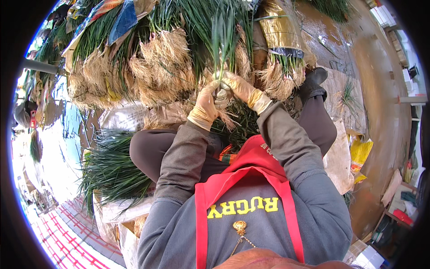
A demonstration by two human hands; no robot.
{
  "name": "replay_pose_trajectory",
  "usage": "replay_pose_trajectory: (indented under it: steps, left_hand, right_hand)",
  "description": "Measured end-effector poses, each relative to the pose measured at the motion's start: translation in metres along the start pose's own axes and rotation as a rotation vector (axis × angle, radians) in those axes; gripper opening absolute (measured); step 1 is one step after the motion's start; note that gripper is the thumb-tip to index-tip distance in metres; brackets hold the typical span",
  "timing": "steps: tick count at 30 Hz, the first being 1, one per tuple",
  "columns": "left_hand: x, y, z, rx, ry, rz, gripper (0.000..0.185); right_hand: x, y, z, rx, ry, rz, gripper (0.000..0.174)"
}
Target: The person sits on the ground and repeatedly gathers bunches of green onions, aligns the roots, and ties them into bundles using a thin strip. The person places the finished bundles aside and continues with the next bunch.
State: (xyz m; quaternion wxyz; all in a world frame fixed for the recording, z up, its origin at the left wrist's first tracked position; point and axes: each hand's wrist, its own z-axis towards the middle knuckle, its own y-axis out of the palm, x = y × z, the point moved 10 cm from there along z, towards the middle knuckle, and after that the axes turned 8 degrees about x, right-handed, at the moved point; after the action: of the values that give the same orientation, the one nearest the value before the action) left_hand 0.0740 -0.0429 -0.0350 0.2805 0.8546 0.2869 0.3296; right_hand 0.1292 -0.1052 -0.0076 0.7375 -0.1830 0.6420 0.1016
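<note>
Both hands wear pale yellow work gloves and meet in front of my chest. My left hand (205,105) grips a small bunch of long green onion-like plants (221,43), with leaves pointing away from me. My right hand (244,88) closes on the same bunch from the other side, fingers overlapping the left. Pinkish roots (228,120) stick out below the hands. Just beyond lie large bundles with pale, tangled roots (164,55) turned towards me. Loose green leaves (240,126) lie between my legs. The gloves hide the bunch's lower stems.
A gold-wrapped bundle (281,30) lies at upper right, near my black boot (312,84). Beside my left knee is a pile of green leaves (114,164) on white sacking (126,212). A yellow bag (361,154) sits on the wet brown floor (383,134) at right.
</note>
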Motion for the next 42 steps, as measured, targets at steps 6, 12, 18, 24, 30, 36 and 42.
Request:
replay_pose_trajectory:
  steps: [6, 12, 18, 24, 30, 36, 42]
  left_hand:
    - [0.030, 0.011, -0.011, -0.031, 0.159, 0.196, 0.025]
    - [0.058, -0.017, 0.004, 0.221, 0.488, 0.211, 0.015]
    - [0.031, -0.043, 0.032, 0.229, 0.351, 0.190, 0.014]
    - [0.019, -0.018, 0.034, 0.130, 0.294, 0.284, 0.021]
    - [0.001, -0.001, 0.026, 0.058, 0.237, 0.278, 0.021]
    - [-0.005, 0.000, 0.026, -0.102, 0.275, 0.261, 0.032]
    - [0.010, -0.008, 0.022, -0.029, 0.332, 0.137, 0.026]
  right_hand:
    - [-0.020, -0.112, -0.014, 0.519, -0.055, -0.609, 0.024]
    - [0.073, -0.076, -0.030, 0.264, 0.543, -0.703, 0.060]
    - [0.080, -0.060, -0.026, 0.496, 0.598, -0.600, 0.058]
    - [-0.012, -0.072, -0.044, 0.580, 0.150, -0.767, 0.033]
    - [-0.033, -0.013, -0.063, 0.287, -0.032, -0.842, 0.043]
    - [0.052, -0.045, -0.078, 0.305, 0.325, -0.400, 0.023]
    - [0.059, -0.122, -0.081, 0.603, 0.455, -0.394, 0.012]
